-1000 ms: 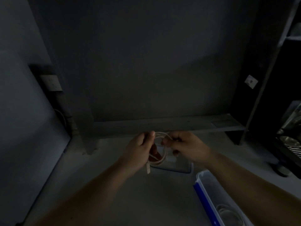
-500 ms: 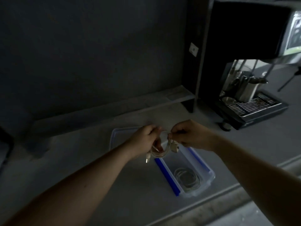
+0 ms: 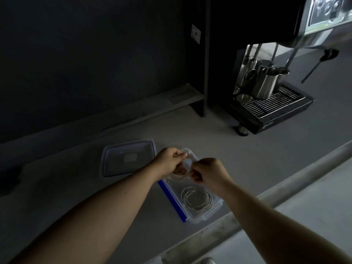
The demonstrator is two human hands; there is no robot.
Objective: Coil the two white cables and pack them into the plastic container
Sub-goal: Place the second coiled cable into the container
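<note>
A clear plastic container [image 3: 213, 213] with a blue clip on its left side lies on the grey counter. One coiled white cable [image 3: 197, 200] rests in its near half. Just above the container's far half, my left hand [image 3: 169, 161] and my right hand [image 3: 207, 172] both pinch a second white cable [image 3: 180, 176] wound into a small loop. The lower part of that loop hangs down into the container. Which fingers hold which strand is hard to tell in the dim light.
The container's clear lid [image 3: 127, 158] lies flat to the left of the hands. A coffee machine [image 3: 266, 96] with steel jugs on its drip tray stands at the back right. A dark wall panel rises behind. A concrete ledge [image 3: 247, 212] runs along the counter's near edge.
My view has swung right and down, so the container and coffee machine are now in sight. Both hands with the looped cable have come lower, over the container's far half.
</note>
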